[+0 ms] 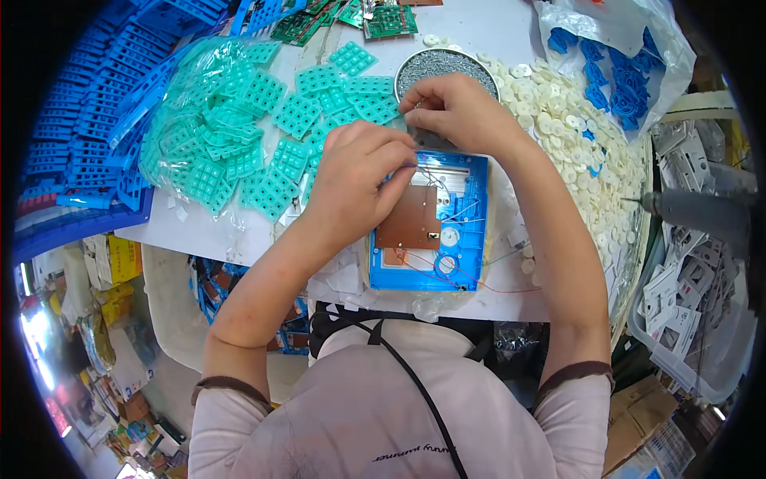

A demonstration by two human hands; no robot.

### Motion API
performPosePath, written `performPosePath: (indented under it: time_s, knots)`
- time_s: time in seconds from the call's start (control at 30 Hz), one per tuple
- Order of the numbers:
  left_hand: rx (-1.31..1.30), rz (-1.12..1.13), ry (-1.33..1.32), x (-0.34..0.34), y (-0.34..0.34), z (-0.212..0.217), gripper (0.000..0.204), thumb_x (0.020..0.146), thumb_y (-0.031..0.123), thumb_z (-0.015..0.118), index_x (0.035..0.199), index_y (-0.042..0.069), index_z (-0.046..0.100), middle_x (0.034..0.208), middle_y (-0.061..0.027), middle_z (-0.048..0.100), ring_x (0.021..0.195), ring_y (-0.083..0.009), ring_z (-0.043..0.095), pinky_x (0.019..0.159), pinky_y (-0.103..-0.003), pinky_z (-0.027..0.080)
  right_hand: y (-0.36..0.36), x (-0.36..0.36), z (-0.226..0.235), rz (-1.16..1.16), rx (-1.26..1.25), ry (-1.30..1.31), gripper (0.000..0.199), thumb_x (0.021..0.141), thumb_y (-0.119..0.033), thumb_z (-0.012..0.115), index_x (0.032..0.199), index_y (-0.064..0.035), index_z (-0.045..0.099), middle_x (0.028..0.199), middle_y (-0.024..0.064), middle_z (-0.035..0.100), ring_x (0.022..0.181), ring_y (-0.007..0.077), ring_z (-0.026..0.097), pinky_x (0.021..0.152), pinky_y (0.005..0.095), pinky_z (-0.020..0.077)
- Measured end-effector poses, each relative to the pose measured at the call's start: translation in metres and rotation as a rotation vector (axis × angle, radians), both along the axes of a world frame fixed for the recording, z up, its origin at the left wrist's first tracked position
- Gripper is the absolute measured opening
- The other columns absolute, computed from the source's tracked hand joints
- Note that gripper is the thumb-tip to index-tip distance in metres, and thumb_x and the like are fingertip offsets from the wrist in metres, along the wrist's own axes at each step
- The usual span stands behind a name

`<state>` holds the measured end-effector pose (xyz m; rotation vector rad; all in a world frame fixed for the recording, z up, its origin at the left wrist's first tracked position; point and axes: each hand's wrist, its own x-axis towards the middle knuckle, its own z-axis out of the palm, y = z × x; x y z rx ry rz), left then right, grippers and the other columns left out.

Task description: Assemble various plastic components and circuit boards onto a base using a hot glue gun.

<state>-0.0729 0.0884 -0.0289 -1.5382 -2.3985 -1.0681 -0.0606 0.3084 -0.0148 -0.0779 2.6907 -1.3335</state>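
**Both hands at top edge of blue housing, table centre**

Landmark: blue plastic housing (467, 215), open face up, on the white table (495, 32) right at the near edge. One unit. Inside it: one brown circuit board (413, 217) on the left half, thin red and white wires (447, 271) looped below the board, one red lead trailing out right.

Left hand (359, 180): curled over the housing's top-left corner, fingers bent in tight, tips at the wires there. Cannot tell what, if anything, is pinched.

Right hand (451, 108): just above the housing's top edge, fingers closed together as in a pinch. The held thing is too small to make out.

Around the housing:
- Directly above, behind the right hand: one round metal dish of small screws (443, 68).
- Left and upper left: clear plastic bag (191, 96) spilling teal rubber keypads (263, 156), dozens, too many to count.
- Further left: stacks of blue plastic frames (76, 120), many.
- Right: heap of white round discs (570, 128), uncountable.
- Upper right: clear bag of blue parts (614, 68).
- Top, far edge: several green circuit boards (383, 20).
- Far right: grey electric screwdriver (702, 211) pointing in toward the discs, over a bin of white plastic parts (682, 295).

Yellow packages (120, 259) sit below table level, lower left of the housing.
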Motion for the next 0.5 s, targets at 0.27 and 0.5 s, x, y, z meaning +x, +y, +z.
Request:
performPosePath:
  time_s: [0.27, 0.5]
  knots:
    - [0.033, -0.120, 0.089, -0.001, -0.004, -0.001, 0.020, 0.076, 0.007, 0.078, 0.094, 0.012, 0.069, 0.112, -0.0026, 0.068, 0.098, -0.0256, 0.063, 0.089, -0.044, 0.045, -0.004, 0.017, 0.012, -0.131, -0.377, -0.386, 0.015, 0.094, -0.016, 0.070, 0.093, -0.0016, 0.073, 0.072, 0.0029, 0.068, 0.057, 0.0068, 0.059, 0.050, 0.0215, 0.0455]
    - [0.030, -0.007, 0.062, 0.003, -0.006, -0.008, 0.020, 0.076, 0.008, 0.079, 0.095, 0.011, 0.071, 0.106, -0.0046, 0.069, 0.096, -0.0258, 0.064, 0.088, -0.042, 0.045, -0.011, 0.031, 0.002, -0.188, -0.785, -0.458, 0.020, 0.097, -0.017, 0.068, 0.105, 0.0014, 0.072, 0.079, 0.0056, 0.072, 0.060, 0.0080, 0.064, 0.052, 0.0198, 0.0488]
